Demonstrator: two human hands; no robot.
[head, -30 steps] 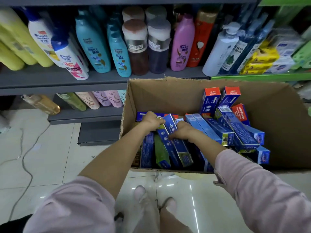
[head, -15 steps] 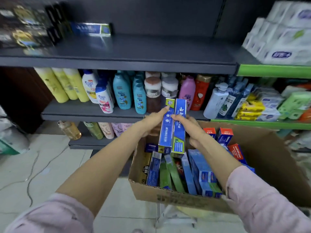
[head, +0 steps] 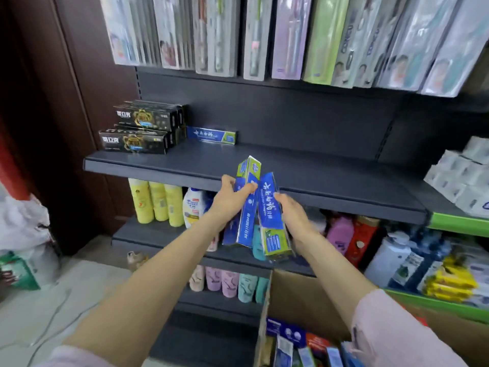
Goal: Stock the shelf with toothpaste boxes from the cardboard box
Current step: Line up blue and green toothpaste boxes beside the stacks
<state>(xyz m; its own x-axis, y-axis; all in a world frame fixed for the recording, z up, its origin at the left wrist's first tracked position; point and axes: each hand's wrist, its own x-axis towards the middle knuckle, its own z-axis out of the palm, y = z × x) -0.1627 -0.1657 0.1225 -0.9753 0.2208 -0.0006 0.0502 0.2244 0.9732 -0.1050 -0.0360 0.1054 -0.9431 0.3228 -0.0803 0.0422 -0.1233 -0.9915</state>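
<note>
Both hands hold blue-and-green toothpaste boxes upright in front of the dark shelf's front edge. My left hand grips the left box, thumb across its face; a further box may lie behind it. My right hand holds the right box from the side. One matching blue toothpaste box lies on the shelf at the back left. The cardboard box stands low at the right, with several toothpaste boxes inside.
Black toothpaste boxes are stacked at the shelf's left end. Toothbrush packs hang above. White tissue packs sit to the right. Shampoo bottles fill the lower shelves. A white bag lies on the floor at left.
Both hands lifted the toothpaste boxes out of the cardboard box and raised them to the upper dark shelf. My view tilted upward with them.
</note>
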